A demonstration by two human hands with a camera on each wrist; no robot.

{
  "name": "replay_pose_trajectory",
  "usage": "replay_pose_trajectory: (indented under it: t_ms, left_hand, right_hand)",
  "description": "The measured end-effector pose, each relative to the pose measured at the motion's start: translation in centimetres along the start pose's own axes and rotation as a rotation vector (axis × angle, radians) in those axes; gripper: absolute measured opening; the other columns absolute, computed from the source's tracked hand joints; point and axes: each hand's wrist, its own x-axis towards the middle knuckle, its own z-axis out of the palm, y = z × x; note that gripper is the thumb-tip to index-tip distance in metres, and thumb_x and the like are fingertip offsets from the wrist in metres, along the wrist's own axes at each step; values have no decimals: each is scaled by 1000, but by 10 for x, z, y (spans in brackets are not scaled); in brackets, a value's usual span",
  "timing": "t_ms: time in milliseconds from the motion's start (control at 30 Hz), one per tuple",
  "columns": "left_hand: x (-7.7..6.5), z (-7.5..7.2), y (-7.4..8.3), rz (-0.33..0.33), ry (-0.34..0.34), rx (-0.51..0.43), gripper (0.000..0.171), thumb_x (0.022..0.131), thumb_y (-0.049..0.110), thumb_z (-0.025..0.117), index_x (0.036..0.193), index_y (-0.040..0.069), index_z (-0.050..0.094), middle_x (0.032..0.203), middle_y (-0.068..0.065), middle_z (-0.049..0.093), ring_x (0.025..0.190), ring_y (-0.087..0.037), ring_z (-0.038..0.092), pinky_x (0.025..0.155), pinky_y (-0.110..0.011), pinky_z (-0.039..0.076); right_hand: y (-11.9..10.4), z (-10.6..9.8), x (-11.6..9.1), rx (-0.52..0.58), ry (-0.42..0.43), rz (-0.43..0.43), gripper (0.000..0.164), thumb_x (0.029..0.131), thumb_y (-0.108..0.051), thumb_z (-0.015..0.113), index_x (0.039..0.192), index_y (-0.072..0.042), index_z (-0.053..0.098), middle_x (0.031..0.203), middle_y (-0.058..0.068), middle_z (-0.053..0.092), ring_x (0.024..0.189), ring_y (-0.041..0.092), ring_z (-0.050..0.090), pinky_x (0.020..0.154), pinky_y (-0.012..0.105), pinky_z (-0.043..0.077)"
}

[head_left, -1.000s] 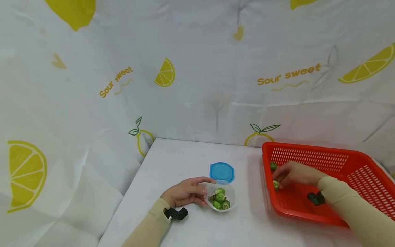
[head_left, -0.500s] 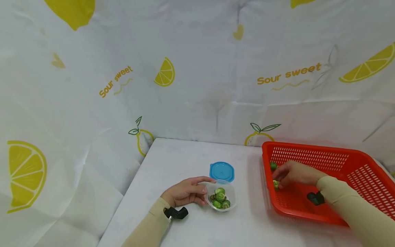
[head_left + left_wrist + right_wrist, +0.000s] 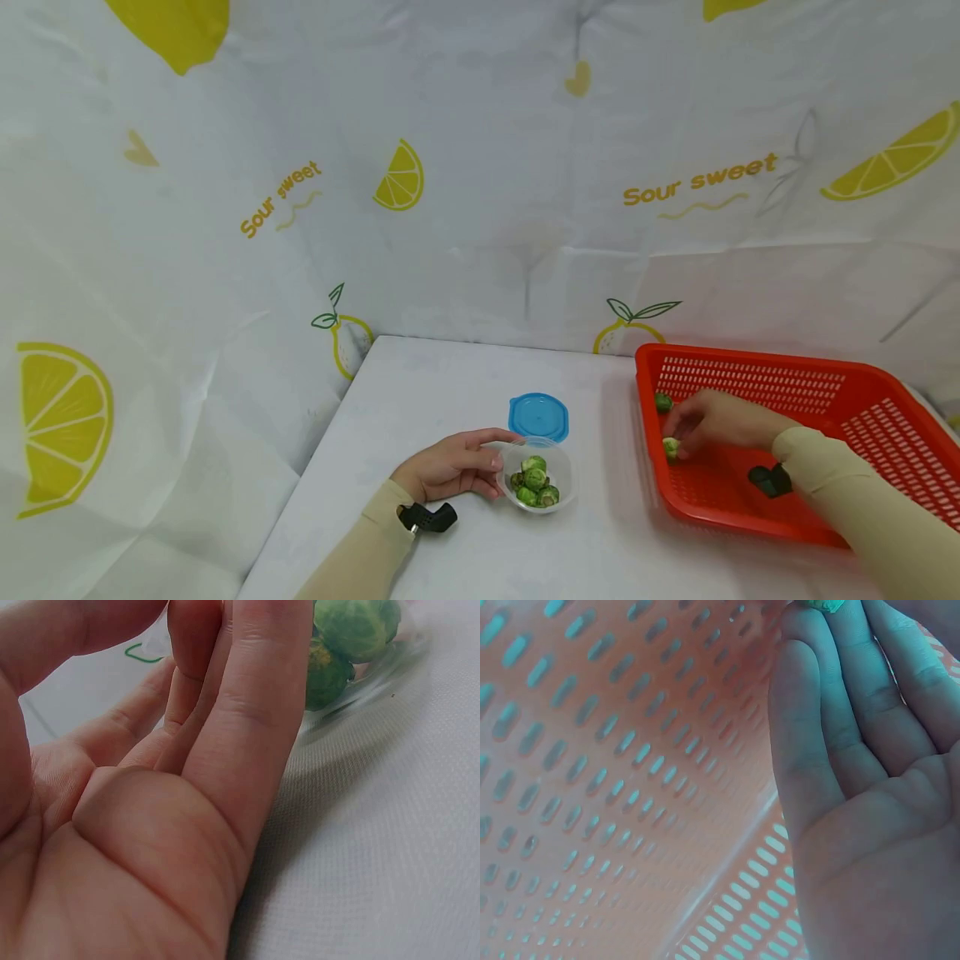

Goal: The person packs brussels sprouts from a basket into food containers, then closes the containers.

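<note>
On the white table stands a small clear plastic tub (image 3: pixel 566 479) with several green Brussels sprouts (image 3: pixel 535 479) in it. My left hand (image 3: pixel 453 467) holds the tub's left side between thumb and fingers. In the left wrist view, sprouts (image 3: pixel 356 630) show behind the fingers through the clear wall. My right hand (image 3: pixel 723 425) is down inside the red basket (image 3: pixel 750 508), near its left wall. It pinches a Brussels sprout (image 3: pixel 671 448) with its fingertips; only a bit of that sprout (image 3: pixel 826 604) appears at the top of the right wrist view.
A blue lid (image 3: pixel 540 417) lies flat on the table just behind the tub. Another sprout (image 3: pixel 663 402) sits in the basket's back left corner. Slotted walls enclose the basket. Behind the table (image 3: pixel 435 375) hangs a white cloth (image 3: pixel 487 167) printed with lemons.
</note>
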Motion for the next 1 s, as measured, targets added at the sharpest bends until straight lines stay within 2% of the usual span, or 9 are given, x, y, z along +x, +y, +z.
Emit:
replay_pose_trajectory:
  t_ms: [267,500,733,900,1000]
  left_hand:
    - [0,0,-1,-9,18,-3,57,105,14,68,160,16,51,90,-4,74,89,-16,79,88,-32,67]
    - [1,0,0,4,-1,-1,56,107,13,64,161,14,49,94,-5,75,89,-16,79,87,-33,67]
    - [1,-1,1,7,9,15,54,108,9,61,161,14,49,92,-4,75,89,-16,79,87,-33,67]
    - [1,-1,1,-2,8,16,55,108,9,61,161,14,49,92,-4,74,89,-16,79,88,-33,67]
    - [1,0,1,-5,7,12,55,108,9,61,161,14,48,92,-4,73,88,-16,78,87,-33,67]
  right_hand:
    - [-6,-15,-24,-20,65,-9,21,93,-23,85,112,-15,80,105,1,78,99,18,68,82,24,60]
    - [-17,-23,-52,5,126,11,28,94,-26,84,119,-13,79,116,5,78,103,18,72,84,26,63]
    - [-41,-18,-61,-31,182,50,27,96,-29,82,121,-18,80,114,-1,79,102,15,68,84,29,61]
    - [-63,-9,-63,-52,222,11,26,96,-31,82,120,-19,80,111,-4,80,99,10,68,82,27,60]
    - [-76,0,-60,-45,240,-13,26,95,-30,84,118,-19,81,111,-4,80,100,11,68,82,25,60]
